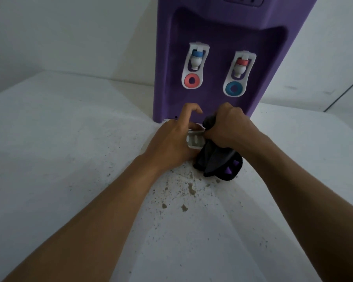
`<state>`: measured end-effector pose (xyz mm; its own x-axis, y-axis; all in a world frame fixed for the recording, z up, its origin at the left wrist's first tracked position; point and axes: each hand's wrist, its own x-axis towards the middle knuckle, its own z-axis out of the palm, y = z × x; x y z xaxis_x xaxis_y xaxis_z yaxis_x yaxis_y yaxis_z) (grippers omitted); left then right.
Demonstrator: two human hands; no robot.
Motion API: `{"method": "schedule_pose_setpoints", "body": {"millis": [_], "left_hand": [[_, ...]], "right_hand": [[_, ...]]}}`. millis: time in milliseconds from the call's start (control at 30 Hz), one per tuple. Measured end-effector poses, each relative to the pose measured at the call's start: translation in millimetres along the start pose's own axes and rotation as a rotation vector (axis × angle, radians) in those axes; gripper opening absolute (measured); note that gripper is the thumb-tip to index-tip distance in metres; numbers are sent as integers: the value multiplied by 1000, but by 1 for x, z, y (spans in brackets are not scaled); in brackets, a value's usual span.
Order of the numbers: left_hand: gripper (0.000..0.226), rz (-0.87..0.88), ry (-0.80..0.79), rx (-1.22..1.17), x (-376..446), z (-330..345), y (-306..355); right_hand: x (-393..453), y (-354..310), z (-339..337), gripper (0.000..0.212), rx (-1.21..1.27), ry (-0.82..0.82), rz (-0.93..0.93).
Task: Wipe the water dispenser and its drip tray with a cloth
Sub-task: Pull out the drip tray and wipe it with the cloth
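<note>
On the speckled white desk (73, 159), the left hand (171, 143) holds the drip tray (195, 140) while the right hand (228, 129), at 3 o'clock of it, grips the dark cloth (216, 161), so tray wiping seems in hand, and next calls for rubbing across its slots.

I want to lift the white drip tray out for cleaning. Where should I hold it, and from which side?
Probably by its left end, coming from the left. The drip tray lies flat at the foot of the purple dispenser; the left hand already rests there, while the right hand and dark cloth cover the right end.
</note>
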<state>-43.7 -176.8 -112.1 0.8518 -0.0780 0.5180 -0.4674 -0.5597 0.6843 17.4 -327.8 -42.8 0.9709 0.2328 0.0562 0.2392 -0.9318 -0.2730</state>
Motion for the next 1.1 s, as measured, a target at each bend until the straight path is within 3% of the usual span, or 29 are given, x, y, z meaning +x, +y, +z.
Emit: {"method": "schedule_pose_setpoints", "body": {"millis": [300,433,533,667,933,1100], "left_hand": [[98,-29,-16,21,0,0,-3],[97,-19,-8,44,0,0,-1],[92,-10,-1,30,0,0,0],[80,-22,22,66,-1,0,-1],[71,12,43,86,0,2,3],[73,-9,30,99,1,4,1]], "right_hand": [[-5,9,-17,48,-21,-216,-45],[-7,19,-37,32,48,-157,-17],[-11,22,-39,24,223,-67,3],[-19,11,-18,18,433,-71,28],[-28,-7,8,32,-11,198,-41],[-33,-16,8,31,-152,226,-59]]}}
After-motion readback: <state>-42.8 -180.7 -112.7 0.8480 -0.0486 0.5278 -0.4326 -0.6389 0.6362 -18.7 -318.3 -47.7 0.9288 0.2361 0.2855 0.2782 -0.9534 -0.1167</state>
